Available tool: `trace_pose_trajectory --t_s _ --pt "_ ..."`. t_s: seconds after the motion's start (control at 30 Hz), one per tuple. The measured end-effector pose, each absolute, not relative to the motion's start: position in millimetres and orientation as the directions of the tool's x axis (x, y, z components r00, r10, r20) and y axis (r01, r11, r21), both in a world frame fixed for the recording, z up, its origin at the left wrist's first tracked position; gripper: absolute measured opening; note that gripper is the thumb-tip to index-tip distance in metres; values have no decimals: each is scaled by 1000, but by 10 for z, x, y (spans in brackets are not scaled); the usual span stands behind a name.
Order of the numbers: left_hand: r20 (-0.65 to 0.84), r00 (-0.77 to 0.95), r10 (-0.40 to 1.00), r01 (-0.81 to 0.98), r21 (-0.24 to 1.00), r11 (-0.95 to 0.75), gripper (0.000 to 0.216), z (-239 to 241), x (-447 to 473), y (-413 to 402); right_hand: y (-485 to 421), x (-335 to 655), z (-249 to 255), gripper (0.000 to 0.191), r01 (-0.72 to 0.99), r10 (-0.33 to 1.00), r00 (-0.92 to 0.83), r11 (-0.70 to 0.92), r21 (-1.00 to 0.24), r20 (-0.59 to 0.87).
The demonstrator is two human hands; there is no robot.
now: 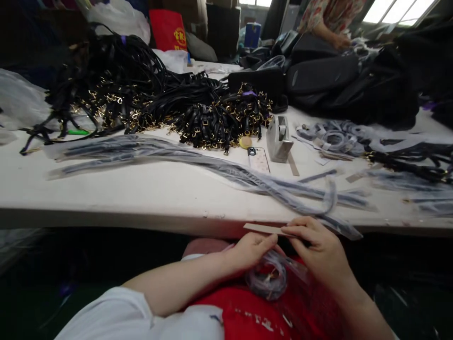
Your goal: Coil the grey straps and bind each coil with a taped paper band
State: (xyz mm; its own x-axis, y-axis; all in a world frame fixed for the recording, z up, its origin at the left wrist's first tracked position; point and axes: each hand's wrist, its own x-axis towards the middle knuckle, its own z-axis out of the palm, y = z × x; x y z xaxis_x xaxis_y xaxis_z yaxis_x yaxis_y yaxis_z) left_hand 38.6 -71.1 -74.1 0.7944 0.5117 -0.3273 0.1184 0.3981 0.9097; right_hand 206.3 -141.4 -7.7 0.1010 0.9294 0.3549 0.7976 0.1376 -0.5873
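Note:
My left hand (253, 249) and my right hand (320, 248) meet just below the near edge of the white table (106, 189). Between their fingertips they pinch a thin tan strip (265, 229), which lies flat and points left. Under the hands, on my lap, rests a coiled strap in a clear plastic bag (269, 278). Long plastic-wrapped straps (198, 163) stretch across the table in front of me.
A big heap of black straps with gold buckles (159, 104) fills the back left. A grey tape dispenser (279, 139) and a phone (259, 159) stand mid-table. Black bags (336, 80) pile at the back right, where another person (331, 21) works.

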Motion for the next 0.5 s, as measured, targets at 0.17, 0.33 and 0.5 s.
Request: trace_pose_trajectory --t_s 0.17,0.33,0.5 --pt "-391 699 598 70 870 487 67 -770 327 -697 -1614 1836 -316 11 519 966 151 104 -848 210" --pt "-207 726 656 64 970 235 59 -789 276 -638 -1762 1902 -418 19 87 978 138 -166 -982 -153" --pt "-139 765 628 49 986 159 54 -810 292 -637 -1780 1902 -420 31 -354 968 34 -222 -908 -250"
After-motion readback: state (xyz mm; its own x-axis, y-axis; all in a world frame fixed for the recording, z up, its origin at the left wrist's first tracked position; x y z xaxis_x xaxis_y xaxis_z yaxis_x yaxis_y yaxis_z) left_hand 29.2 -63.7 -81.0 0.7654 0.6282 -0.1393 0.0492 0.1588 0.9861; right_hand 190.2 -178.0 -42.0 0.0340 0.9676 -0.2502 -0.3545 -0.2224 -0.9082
